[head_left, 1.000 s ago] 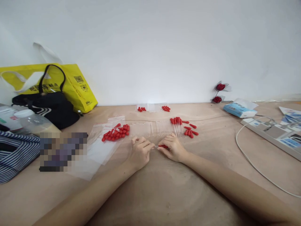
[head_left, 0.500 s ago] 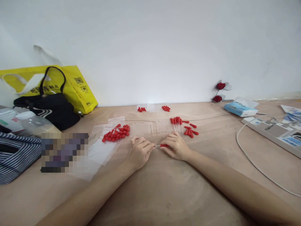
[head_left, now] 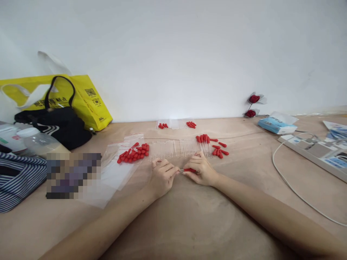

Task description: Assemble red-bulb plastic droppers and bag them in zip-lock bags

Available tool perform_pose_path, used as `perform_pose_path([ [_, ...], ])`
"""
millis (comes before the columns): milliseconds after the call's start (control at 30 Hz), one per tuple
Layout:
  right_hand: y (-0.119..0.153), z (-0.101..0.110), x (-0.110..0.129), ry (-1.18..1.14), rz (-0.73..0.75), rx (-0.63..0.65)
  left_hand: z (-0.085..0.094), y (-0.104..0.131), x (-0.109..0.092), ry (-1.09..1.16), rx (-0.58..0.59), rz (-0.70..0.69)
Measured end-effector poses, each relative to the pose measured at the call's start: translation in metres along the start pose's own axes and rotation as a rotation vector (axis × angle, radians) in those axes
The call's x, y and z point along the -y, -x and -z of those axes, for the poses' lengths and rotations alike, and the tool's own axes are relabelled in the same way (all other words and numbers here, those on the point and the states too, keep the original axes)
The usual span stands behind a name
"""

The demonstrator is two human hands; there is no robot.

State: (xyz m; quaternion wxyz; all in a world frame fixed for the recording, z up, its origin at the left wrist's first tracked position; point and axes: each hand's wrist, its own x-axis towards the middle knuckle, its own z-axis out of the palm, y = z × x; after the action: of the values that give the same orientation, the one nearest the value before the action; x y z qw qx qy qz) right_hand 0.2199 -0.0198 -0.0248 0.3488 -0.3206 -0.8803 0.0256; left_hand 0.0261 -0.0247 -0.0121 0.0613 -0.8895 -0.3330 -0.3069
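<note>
Near the middle of the table, my left hand (head_left: 163, 177) is closed in a pinch on a thin clear dropper tube (head_left: 181, 170). My right hand (head_left: 202, 169) is closed round a red rubber bulb (head_left: 189, 170), whose open end meets the tube. Fingers cover part of both pieces. Just beyond the hands lie two rows of clear dropper tubes, a left row (head_left: 162, 149) and a right row (head_left: 189, 146). Several red bulbs (head_left: 203, 138) sit at the ends of tubes in the right row. Loose red bulbs (head_left: 222, 152) are scattered to their right.
A pile of red bulbs (head_left: 134, 154) lies on clear zip bags (head_left: 111, 177) at left. More bulbs and tubes lie on a bag (head_left: 177, 124) by the wall. Bags and a bottle (head_left: 40, 142) crowd the left; a tissue pack (head_left: 277, 125), power strip (head_left: 309, 146) and cable (head_left: 284, 180) are right.
The two hands have come slightly closer together, and less of the clear tube shows between them. The bulbs and tubes on the table have stayed in place.
</note>
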Motion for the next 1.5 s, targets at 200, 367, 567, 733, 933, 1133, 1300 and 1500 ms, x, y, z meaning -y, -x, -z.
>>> perform_pose_path([
  [200,0.001,0.002,-0.004,-0.185,-0.124,-0.054,-0.001,-0.002,0.003,0.014,0.012,0.062],
  [367,-0.002,0.002,-0.003,-0.535,-0.361,-0.141,0.003,-0.003,0.003,0.066,0.018,0.095],
  [567,-0.011,0.03,-0.04,-0.784,-0.658,-0.343,0.008,-0.003,0.007,0.158,0.003,0.214],
  [733,-0.015,0.061,-0.088,-0.551,-0.941,-0.379,0.006,-0.004,0.006,0.159,0.055,0.241],
  [933,-0.024,0.045,-0.103,-0.196,-1.112,-0.389,0.006,-0.005,0.005,0.154,0.075,0.226],
  [1133,-0.036,0.026,-0.099,0.166,-1.119,-0.267,0.004,-0.004,0.007,0.131,0.083,0.202],
  [1300,-0.035,0.023,-0.094,0.397,-1.069,-0.105,0.003,-0.003,0.008,0.147,0.103,0.192],
  [1500,-0.038,0.017,-0.087,0.5,-1.019,-0.032,0.003,-0.002,0.007,0.162,0.099,0.197],
])
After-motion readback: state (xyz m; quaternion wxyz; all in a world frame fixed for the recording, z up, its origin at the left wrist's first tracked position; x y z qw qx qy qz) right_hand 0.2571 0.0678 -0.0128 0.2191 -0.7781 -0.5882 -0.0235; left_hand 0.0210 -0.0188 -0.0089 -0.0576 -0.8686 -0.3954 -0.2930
